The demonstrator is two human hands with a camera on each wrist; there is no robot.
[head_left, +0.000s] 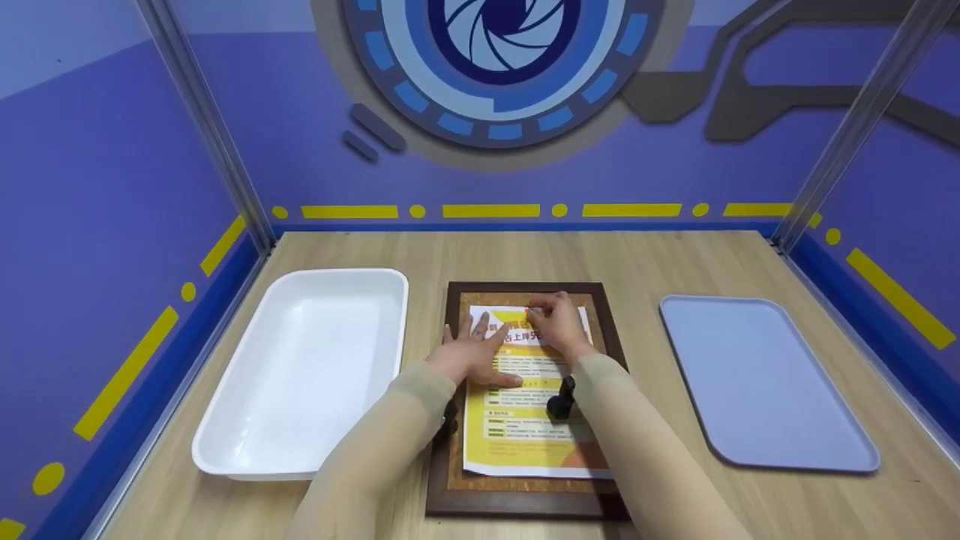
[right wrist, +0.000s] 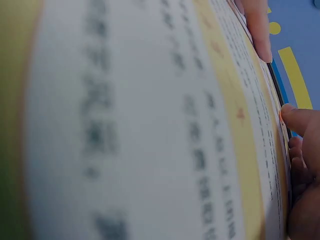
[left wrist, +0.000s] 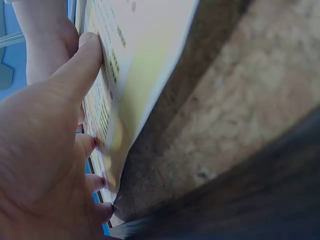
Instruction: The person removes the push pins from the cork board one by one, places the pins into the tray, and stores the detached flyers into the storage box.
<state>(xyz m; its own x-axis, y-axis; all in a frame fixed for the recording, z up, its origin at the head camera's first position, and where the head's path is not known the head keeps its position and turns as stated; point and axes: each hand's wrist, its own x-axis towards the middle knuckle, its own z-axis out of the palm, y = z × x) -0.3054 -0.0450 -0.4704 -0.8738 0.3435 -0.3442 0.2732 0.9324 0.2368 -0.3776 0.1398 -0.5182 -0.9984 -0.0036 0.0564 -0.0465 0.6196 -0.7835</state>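
While under hands (head_left: 476,355) (head_left: 559,325), paper (head_left: 517,451) between trays (head_left: 315,360) (head_left: 765,382)

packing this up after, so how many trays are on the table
2: a deep white tray to the left of the framed board, and a shallow bluish tray to its right. No others show in view.

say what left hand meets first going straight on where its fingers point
Sliding flat, the left hand would probably meet the frame's far bar, past the paper and cork; its height is unclear.
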